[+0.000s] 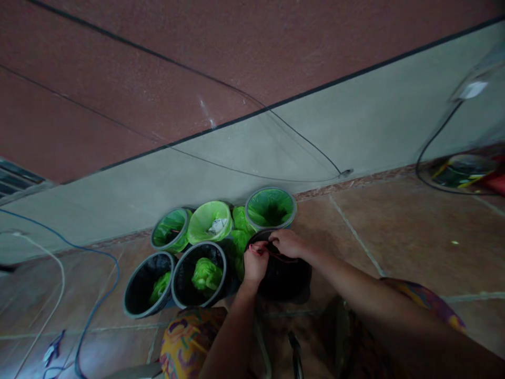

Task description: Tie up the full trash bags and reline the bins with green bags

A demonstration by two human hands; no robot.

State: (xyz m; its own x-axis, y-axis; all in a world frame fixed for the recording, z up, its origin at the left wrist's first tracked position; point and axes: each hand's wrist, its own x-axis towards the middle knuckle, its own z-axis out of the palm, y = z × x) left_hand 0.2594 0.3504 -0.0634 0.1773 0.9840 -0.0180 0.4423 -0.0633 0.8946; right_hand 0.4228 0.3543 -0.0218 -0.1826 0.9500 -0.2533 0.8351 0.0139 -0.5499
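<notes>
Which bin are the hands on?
The black-lined bin farthest right in the front row; the left hand and right hand are both at its rim.

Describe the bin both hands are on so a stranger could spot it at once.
Along the grey wall, a cluster of round bins stands on the tiled floor. The black-lined bin sits at its right end, in front of a green-lined bin. Only it has the left hand and right hand at its rim.

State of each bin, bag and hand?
Black bag: rim gripped by left hand and right hand.
Right green bin: lined, open.
Middle green bin: lined, white scrap inside.
Left green bin: lined, open.
Front left bin: black liner, green bag inside.
Front middle bin: likewise.
</notes>
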